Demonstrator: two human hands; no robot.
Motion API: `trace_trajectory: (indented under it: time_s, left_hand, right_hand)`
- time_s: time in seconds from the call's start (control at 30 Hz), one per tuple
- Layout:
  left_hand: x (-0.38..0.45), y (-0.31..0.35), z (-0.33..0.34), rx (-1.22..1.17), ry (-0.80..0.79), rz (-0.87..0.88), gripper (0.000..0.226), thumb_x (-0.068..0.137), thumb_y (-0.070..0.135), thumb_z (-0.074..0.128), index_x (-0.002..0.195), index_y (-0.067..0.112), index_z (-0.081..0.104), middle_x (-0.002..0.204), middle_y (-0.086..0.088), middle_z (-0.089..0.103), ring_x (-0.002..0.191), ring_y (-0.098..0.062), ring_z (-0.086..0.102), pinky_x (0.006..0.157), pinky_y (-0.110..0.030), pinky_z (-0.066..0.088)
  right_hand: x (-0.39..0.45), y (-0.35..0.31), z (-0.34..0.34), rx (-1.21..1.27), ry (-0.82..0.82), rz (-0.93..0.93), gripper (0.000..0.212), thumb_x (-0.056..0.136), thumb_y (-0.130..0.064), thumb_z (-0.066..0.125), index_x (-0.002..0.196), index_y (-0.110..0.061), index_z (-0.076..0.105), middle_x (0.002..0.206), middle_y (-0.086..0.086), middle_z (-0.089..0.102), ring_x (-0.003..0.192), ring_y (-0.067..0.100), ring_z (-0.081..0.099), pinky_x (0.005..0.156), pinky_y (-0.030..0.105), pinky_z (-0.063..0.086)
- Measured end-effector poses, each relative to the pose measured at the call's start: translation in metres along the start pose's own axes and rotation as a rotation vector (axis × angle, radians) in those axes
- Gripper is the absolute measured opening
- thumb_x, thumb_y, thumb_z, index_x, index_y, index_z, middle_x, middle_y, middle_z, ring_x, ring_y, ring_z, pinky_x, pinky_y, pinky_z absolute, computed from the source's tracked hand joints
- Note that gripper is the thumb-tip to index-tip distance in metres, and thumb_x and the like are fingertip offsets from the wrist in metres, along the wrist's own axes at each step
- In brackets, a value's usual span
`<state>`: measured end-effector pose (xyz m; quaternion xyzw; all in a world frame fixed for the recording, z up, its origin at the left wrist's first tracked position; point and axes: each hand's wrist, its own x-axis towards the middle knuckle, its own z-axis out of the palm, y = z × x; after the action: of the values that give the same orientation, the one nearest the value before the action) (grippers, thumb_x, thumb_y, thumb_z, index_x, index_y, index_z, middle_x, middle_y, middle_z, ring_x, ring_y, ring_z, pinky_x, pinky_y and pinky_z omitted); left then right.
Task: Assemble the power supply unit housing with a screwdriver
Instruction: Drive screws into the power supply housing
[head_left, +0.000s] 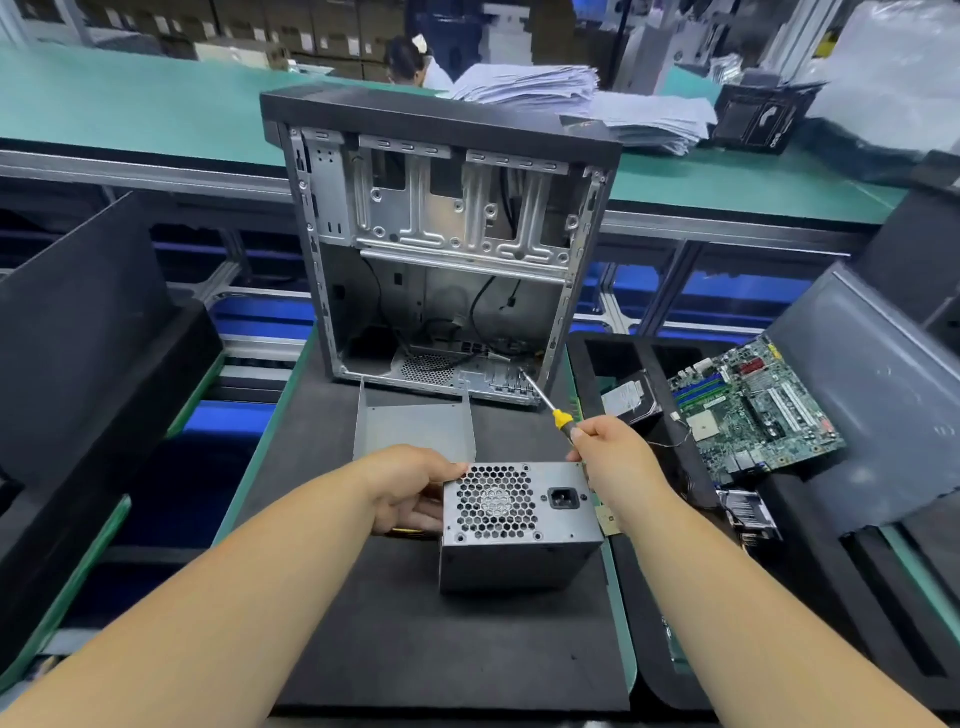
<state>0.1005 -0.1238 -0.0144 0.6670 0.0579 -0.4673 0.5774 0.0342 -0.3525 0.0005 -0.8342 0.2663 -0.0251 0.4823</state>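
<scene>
A grey metal power supply unit stands on the black foam mat, its fan grille and power socket facing me. My left hand grips its left side, fingers curled round the edge. My right hand holds a yellow-and-black screwdriver beside the unit's upper right corner, the shaft pointing up and away toward the computer case. A bent grey housing cover lies just behind the unit.
An open computer case stands upright behind the mat. To the right, a black tray holds a green motherboard, a hard drive and a grey side panel. Black foam trays sit at left. A person works behind the far green bench.
</scene>
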Motion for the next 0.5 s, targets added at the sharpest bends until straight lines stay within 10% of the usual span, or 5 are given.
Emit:
trace_trajectory:
  time_s: [0.37,0.43,0.5]
  left_hand:
    - [-0.002,0.026,0.015,0.335,0.141,0.003,0.021,0.096,0.032,0.056,0.086,0.014,0.061,0.074,0.0,0.065,0.058,-0.019,0.063,0.062,-0.027,0.055]
    - [-0.005,0.034,0.021,0.585,0.172,-0.006,0.034,0.095,0.051,0.052,0.094,0.019,0.059,0.08,0.004,0.06,0.053,-0.014,0.061,0.05,-0.021,0.049]
    - [-0.003,0.043,0.028,0.904,0.18,0.024,0.054,0.094,0.064,0.04,0.122,0.021,0.057,0.097,0.003,0.06,0.078,-0.017,0.062,0.07,-0.027,0.046]
  right_hand:
    - [-0.009,-0.002,-0.019,0.062,0.018,-0.106,0.013,0.101,-0.027,0.05,0.101,-0.028,0.062,0.079,-0.01,0.069,0.078,0.015,0.058,0.069,0.031,0.047]
    - [-0.012,-0.003,-0.026,0.135,0.024,-0.137,0.011,0.1,-0.026,0.053,0.099,-0.029,0.063,0.076,-0.009,0.07,0.079,0.013,0.062,0.073,0.029,0.048]
    - [-0.016,-0.005,-0.032,0.218,0.05,-0.166,0.007,0.097,-0.022,0.057,0.096,-0.024,0.063,0.076,-0.005,0.072,0.076,0.011,0.065,0.069,0.024,0.049]
